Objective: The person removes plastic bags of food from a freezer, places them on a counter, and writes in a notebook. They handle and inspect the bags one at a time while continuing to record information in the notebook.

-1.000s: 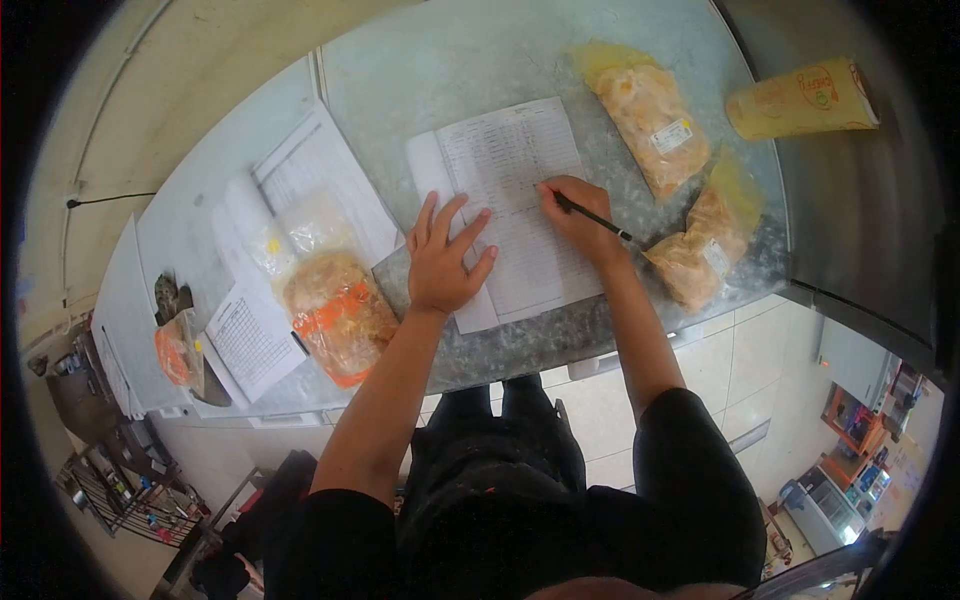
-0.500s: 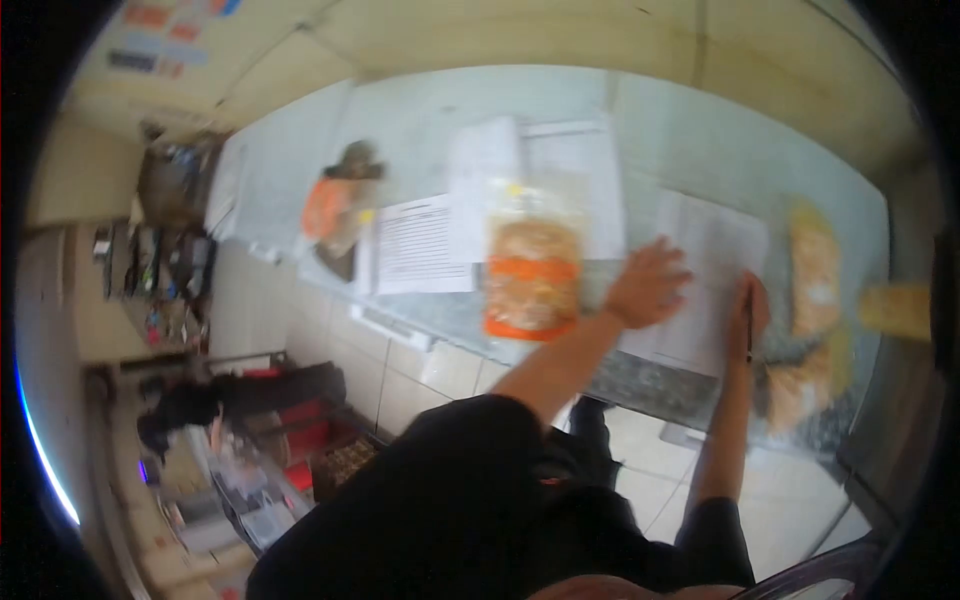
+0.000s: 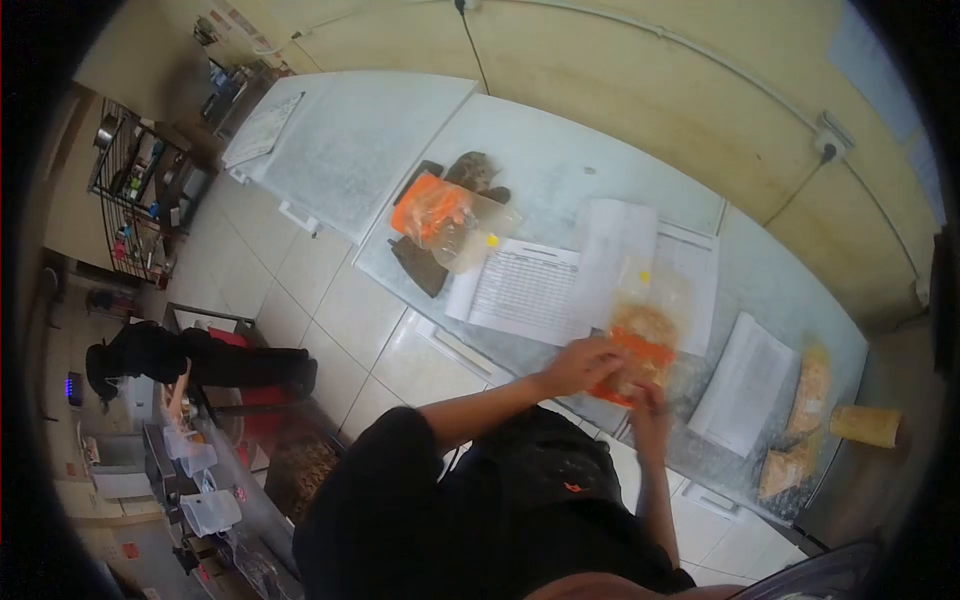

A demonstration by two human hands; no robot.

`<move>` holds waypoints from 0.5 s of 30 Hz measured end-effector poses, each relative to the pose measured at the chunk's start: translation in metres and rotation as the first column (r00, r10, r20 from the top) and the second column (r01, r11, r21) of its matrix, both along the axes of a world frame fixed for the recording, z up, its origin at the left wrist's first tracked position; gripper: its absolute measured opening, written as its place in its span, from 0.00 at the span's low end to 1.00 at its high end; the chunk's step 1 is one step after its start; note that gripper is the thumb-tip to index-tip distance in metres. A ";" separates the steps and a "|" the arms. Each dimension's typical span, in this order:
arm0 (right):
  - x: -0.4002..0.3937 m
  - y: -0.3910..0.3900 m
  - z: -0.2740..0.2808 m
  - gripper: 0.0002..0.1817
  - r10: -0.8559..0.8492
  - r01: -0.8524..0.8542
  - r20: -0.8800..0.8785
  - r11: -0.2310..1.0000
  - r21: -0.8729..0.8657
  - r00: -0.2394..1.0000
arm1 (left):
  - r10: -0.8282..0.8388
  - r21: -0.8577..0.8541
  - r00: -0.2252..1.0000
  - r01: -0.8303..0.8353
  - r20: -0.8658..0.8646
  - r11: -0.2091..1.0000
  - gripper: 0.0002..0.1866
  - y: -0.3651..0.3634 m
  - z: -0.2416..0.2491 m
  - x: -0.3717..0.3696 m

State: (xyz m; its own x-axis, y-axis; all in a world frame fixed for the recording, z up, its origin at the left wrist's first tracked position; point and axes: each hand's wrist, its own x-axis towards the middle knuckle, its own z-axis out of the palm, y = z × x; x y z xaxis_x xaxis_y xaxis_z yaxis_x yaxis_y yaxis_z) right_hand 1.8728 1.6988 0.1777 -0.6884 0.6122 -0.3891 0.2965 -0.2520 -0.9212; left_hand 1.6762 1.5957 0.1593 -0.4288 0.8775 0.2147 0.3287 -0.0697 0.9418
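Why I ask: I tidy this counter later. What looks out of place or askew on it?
The orange-labelled bag under both hands lies on top of the paperwork, near the counter's front edge. Further left, another orange bag sits crumpled over dark items. Nothing looks spilled.

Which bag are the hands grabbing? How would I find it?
Look along the long metal counter to its near edge. Both hands, left hand and right hand, meet on a clear bag of brownish food. Unlike the plain yellowish bags farther right, it has an orange band.
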 end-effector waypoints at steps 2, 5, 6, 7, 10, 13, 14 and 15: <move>-0.082 -0.032 -0.019 0.17 0.286 -0.285 0.008 0.957 -0.047 0.958 | 0.223 -0.058 0.966 -0.218 0.132 0.974 0.07 -0.074 -0.008 -0.042; -0.203 -0.083 -0.053 0.18 0.437 -0.410 -0.005 0.840 -0.356 0.899 | 0.564 -0.184 0.820 -0.542 0.096 0.820 0.07 -0.163 -0.025 -0.094; -0.239 -0.096 -0.044 0.19 0.387 -0.357 -0.044 0.792 -0.495 0.921 | 0.631 -0.178 0.768 -0.609 0.112 0.773 0.08 -0.185 -0.029 -0.107; -0.272 -0.108 -0.034 0.21 0.329 -0.300 -0.073 0.723 -0.623 0.942 | 0.697 -0.156 0.697 -0.679 0.168 0.717 0.09 -0.202 -0.029 -0.119; -0.352 -0.137 -0.044 0.17 0.210 -0.179 -0.013 0.796 -0.578 0.978 | 0.824 -0.111 0.487 -0.838 0.292 0.535 0.10 -0.234 -0.024 -0.144; -0.405 -0.143 -0.036 0.17 0.224 -0.233 -0.110 0.969 -0.080 0.968 | 0.875 -0.081 0.369 -0.908 0.312 0.412 0.11 -0.254 -0.015 -0.167; -0.420 -0.135 -0.020 0.15 0.291 -0.271 -0.164 0.953 0.135 0.942 | 0.885 -0.078 0.344 -0.920 0.314 0.385 0.11 -0.258 -0.015 -0.171; -0.435 -0.127 0.003 0.14 0.367 -0.284 -0.202 0.894 0.347 0.908 | 0.894 -0.074 0.318 -0.931 0.316 0.358 0.11 -0.261 -0.014 -0.177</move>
